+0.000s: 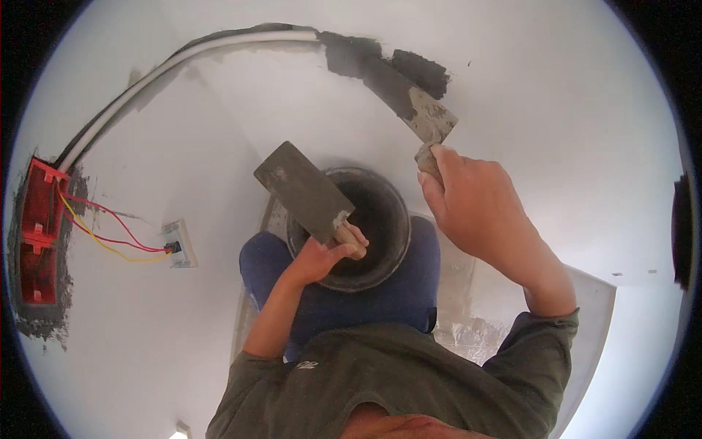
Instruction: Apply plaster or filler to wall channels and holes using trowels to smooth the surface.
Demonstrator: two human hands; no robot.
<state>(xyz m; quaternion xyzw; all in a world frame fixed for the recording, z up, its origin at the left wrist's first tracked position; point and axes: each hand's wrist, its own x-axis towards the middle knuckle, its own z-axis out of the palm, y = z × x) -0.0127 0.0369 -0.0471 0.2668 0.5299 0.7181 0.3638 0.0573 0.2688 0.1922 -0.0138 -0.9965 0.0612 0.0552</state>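
Note:
My left hand (318, 260) is closed on the wooden handle of a grey, mortar-coated flat rectangular tool (300, 186), held over a black bucket (376, 252) between my knees. My right hand (475, 205) grips the handle of a trowel (431, 117), whose blade lies at the dark patch of mortar (351, 55) on the white wall. A white conduit (248, 36) runs in a curved channel in the wall, from red junction boxes (40, 205) at the left up to that patch.
Red and yellow wires (110, 240) run from the upper box to a white socket plate (178, 243) hanging at the wall. My blue-clad legs (263, 271) are either side of the bucket. A stained floor strip (468, 314) shows beside my right leg.

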